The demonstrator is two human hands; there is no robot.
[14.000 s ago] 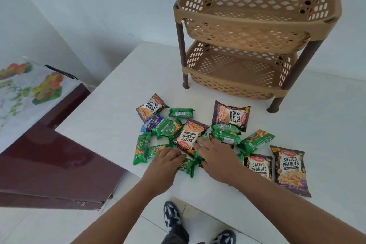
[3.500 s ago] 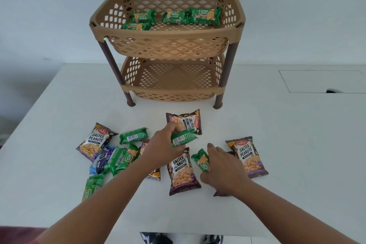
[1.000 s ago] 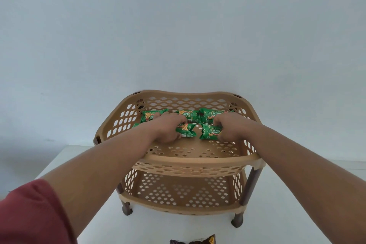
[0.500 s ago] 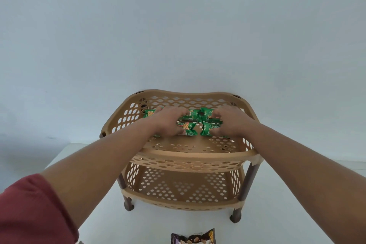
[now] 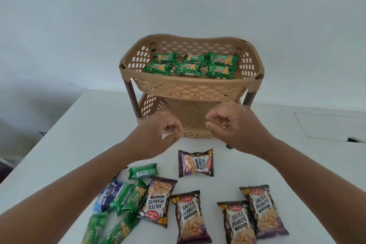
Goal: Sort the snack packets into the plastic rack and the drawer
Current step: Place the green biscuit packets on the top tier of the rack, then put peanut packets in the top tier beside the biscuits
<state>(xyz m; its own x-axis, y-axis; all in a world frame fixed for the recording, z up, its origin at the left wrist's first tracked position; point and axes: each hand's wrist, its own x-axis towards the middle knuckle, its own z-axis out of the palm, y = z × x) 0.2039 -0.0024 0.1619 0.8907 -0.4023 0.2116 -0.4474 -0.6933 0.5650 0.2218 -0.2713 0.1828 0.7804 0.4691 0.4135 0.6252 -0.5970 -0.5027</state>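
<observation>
well, the loose green packets [image 5: 111, 230] at near left run off the bottom edge, and the plastic rack [image 5: 190, 85] has its lower tier partly hidden behind both hands. its top tier holds six green biscuit packets [image 5: 190, 68] in two rows. the left hand [image 5: 158, 134] and right hand [image 5: 233, 127] hover with fingers curled, gripping nothing. five salted peanuts packets [image 5: 195, 163] lie on the near table [image 5: 79, 134].

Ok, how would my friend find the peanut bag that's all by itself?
Find the tan plastic rack on the white table. On the tabletop just in front of its lower shelf lies one salted peanuts packet. It lies alone and turned sideways, while the other peanut packets sit closer to the person, near each other.
</observation>
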